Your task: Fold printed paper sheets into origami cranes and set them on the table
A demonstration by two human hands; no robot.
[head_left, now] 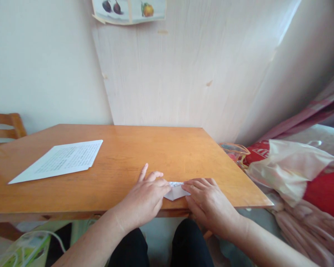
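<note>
A small folded piece of paper (176, 191), white with print along its far strip, lies at the near edge of the wooden table (156, 152). My left hand (149, 193) grips its left end, the index finger and thumb closed on it while the other fingers lift away. On the opposite end, my right hand (204, 198) has its fingers pressed together over the paper, the thumb below near the table edge. Both ends of the paper are hidden under my fingers.
Printed sheets (64, 157) lie on the left of the table. A wooden chair (8, 124) stands beyond the left edge. Plastic bags (289, 167) and red packages (327, 193) crowd the right side. Below left is a clear bag (25, 248).
</note>
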